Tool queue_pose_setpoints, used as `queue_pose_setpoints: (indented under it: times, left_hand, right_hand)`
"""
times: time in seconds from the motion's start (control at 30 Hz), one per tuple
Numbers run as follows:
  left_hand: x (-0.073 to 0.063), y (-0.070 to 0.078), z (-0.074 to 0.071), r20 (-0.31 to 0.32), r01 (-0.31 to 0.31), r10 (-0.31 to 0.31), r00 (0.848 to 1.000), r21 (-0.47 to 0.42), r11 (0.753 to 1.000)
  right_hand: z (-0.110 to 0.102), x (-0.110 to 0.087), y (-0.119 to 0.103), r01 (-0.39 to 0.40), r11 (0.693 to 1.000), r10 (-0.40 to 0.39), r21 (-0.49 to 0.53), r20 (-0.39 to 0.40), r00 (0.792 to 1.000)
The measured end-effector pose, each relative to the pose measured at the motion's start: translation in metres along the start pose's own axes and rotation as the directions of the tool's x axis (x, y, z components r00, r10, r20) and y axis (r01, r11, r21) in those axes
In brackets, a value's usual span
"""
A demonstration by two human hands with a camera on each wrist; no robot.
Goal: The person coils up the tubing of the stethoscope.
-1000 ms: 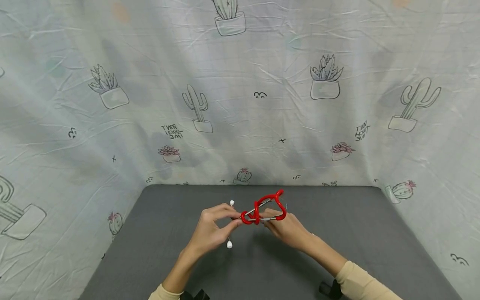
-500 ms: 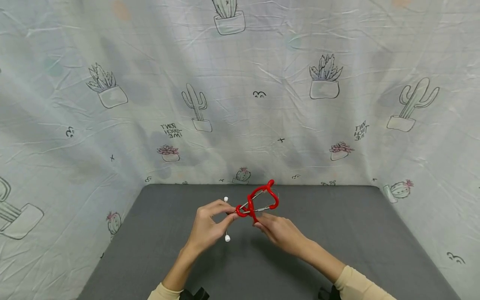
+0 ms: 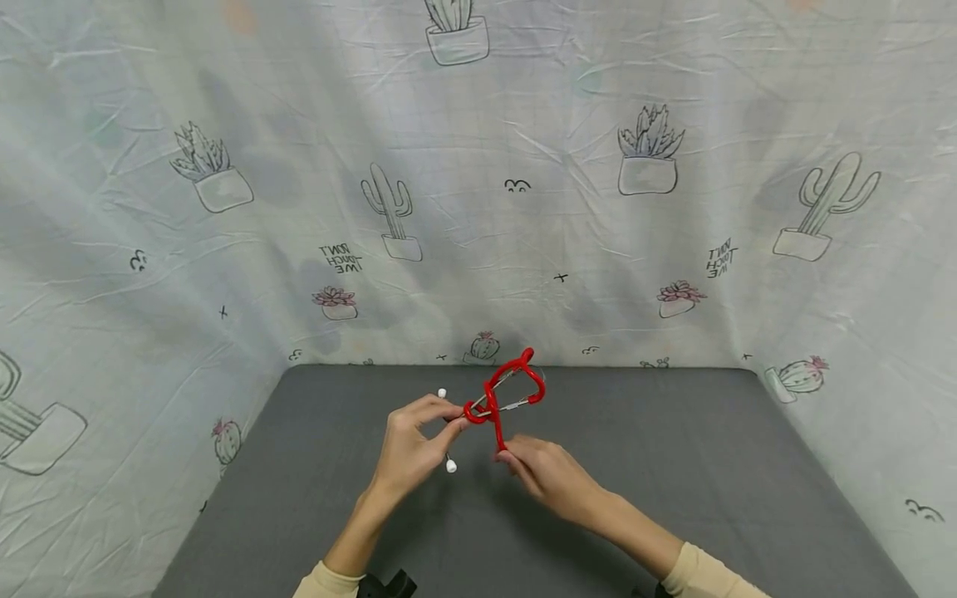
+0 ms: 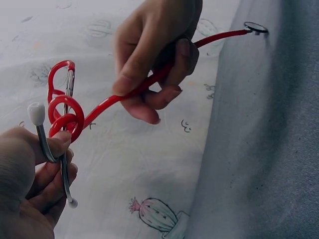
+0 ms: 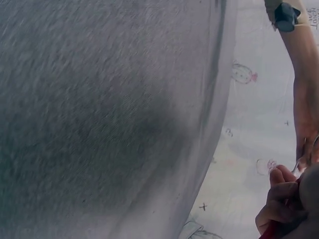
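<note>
- One left hand (image 3: 411, 444), thumb and fingers pinching metal ear tubes (image 4: 44, 141) above the grey table (image 3: 673, 448).
- Red stethoscope (image 3: 493, 404), its tubing (image 4: 105, 103) looped, above the table's middle.
- Right hand (image 3: 552, 473), fingers curled round the tubing, also above the table.

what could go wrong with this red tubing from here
The red tubing is looped around the metal tubes, so a pull by the right grip may tighten the loops. The left grip pinches the metal tubes beside those loops, so they might slip. The round end piece sits beyond the right grip, unheld, and could swing.
</note>
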State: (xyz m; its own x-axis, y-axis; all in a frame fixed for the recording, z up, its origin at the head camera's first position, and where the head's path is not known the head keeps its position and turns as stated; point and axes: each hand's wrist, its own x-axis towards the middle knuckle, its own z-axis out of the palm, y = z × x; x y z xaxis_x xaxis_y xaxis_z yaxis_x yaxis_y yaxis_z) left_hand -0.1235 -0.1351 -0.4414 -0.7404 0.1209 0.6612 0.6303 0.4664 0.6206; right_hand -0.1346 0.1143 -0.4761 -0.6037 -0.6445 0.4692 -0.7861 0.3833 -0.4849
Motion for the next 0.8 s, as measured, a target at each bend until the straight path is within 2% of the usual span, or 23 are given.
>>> queue_pose_setpoints:
  times: [0.3, 0.43, 0.67, 0.8]
  left_hand:
    - [0.002, 0.001, 0.001, -0.028, 0.058, -0.058, 0.998, 0.018, 0.998]
    - [0.003, 0.001, 0.001, -0.042, 0.064, -0.063, 0.997, 0.035, 0.997]
    - [0.003, 0.0, 0.004, -0.054, 0.08, -0.077, 0.996, 0.047, 0.996]
    - [0.004, -0.002, 0.005, -0.069, 0.055, -0.05, 0.996, 0.076, 0.996]
  right_hand:
    - [0.001, 0.001, -0.013, -0.058, 0.988, 0.06, 0.143, -0.013, 0.998]
    - [0.001, 0.001, -0.019, -0.122, 0.971, 0.124, 0.207, 0.004, 0.992]
    - [0.002, -0.004, -0.023, -0.179, 0.947, 0.181, 0.265, 0.016, 0.983]
    - [0.003, -0.007, -0.024, -0.213, 0.924, 0.209, 0.317, 0.046, 0.977]
